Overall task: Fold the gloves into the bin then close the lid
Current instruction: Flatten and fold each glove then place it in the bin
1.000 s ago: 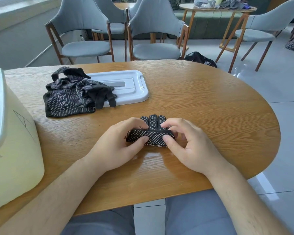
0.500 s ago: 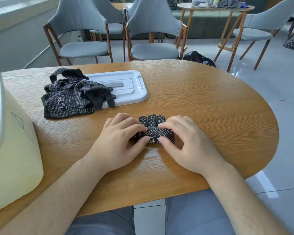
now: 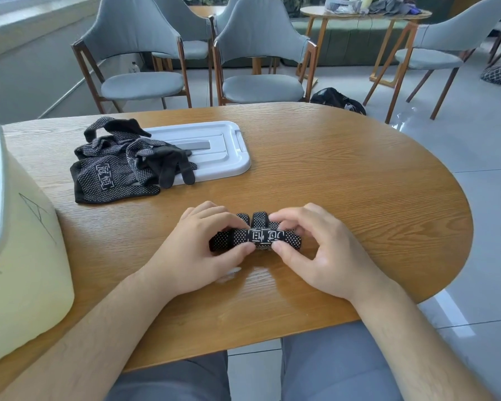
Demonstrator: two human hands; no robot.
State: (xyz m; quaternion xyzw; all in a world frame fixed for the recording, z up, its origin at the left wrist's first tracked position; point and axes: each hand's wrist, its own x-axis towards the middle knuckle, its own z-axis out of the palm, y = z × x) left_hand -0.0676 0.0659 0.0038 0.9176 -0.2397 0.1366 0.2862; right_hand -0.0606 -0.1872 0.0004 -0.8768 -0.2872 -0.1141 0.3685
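While lidless, bin (image 3: 26,256) with unclear contents; left hand (image 3: 197,253), right hand (image 3: 324,250) pinching folded glove (image 3: 261,238).

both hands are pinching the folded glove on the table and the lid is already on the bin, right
No. The lid lies flat on the table, off the bin, with loose gloves overlapping its left edge; the head view shows it. The left hand and right hand do pinch the folded glove on the table.

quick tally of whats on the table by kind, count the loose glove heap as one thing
folded glove bundle: 1
glove heap: 1
lid: 1
bin: 1
total: 4
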